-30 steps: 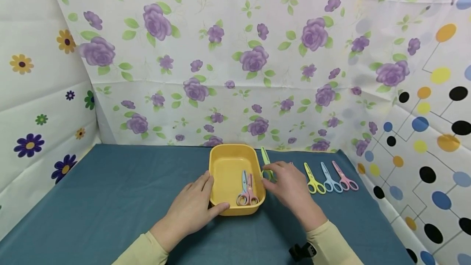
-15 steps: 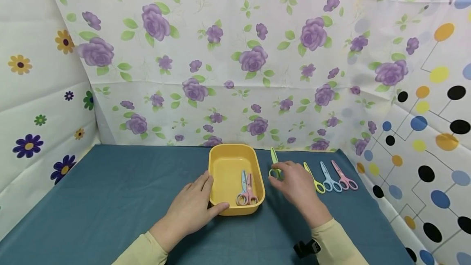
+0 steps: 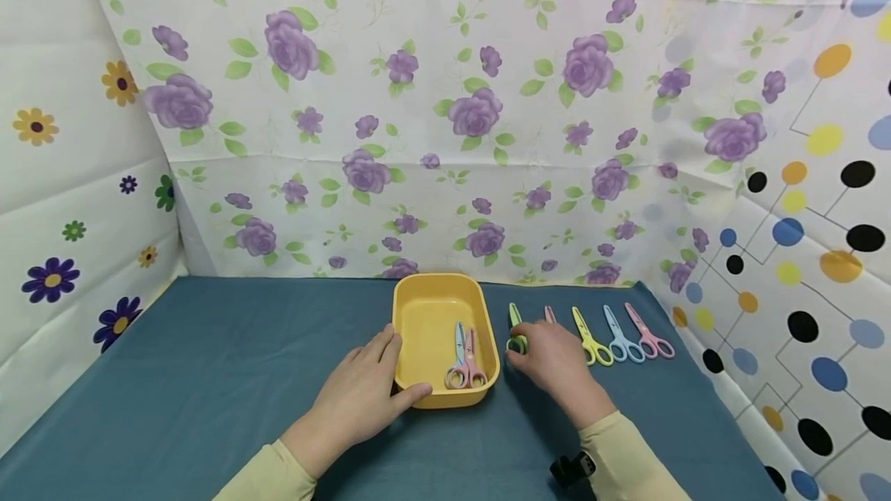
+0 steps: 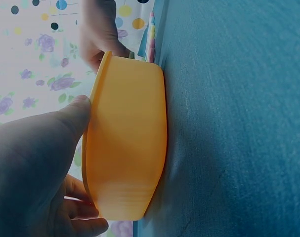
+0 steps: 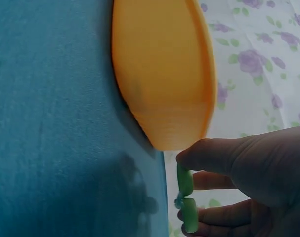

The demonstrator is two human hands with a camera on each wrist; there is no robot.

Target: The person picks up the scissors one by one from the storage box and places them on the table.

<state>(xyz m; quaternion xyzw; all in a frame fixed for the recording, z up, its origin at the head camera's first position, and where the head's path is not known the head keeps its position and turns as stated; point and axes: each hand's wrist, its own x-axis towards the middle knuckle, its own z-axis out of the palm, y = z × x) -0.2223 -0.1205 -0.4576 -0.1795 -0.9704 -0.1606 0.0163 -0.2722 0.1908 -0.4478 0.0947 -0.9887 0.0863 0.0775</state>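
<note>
A yellow plastic basket point(image 3: 448, 400) stands on the cloth, holding blue scissors point(image 3: 459, 340) and pink scissors point(image 3: 471, 346) side by side. My left hand point(image 3: 358, 393) grips its near left corner, thumb over the front rim and fingers along the left side. The left wrist view shows that thumb on the rim of the basket point(image 4: 125, 138). Just right of the basket, my right hand point(image 3: 560, 358) pinches green scissors point(image 3: 514, 315) by the handles, blades pointing away. In the right wrist view, thumb and fingers hold the green handles point(image 5: 189, 212).
Right of the right hand lie yellow scissors point(image 3: 592, 339), blue scissors point(image 3: 622, 339) and pink scissors point(image 3: 647, 331) in a row. Another pink pair point(image 3: 550, 314) is mostly hidden behind the hand. A blue-green cloth point(image 3: 244, 377) covers the table, with a flowered curtain point(image 3: 418, 199) behind.
My right hand moved right with the green scissors, away from the basket, then came slightly back left and lower. The pink tip behind it shows again. The left hand stays on the basket.
</note>
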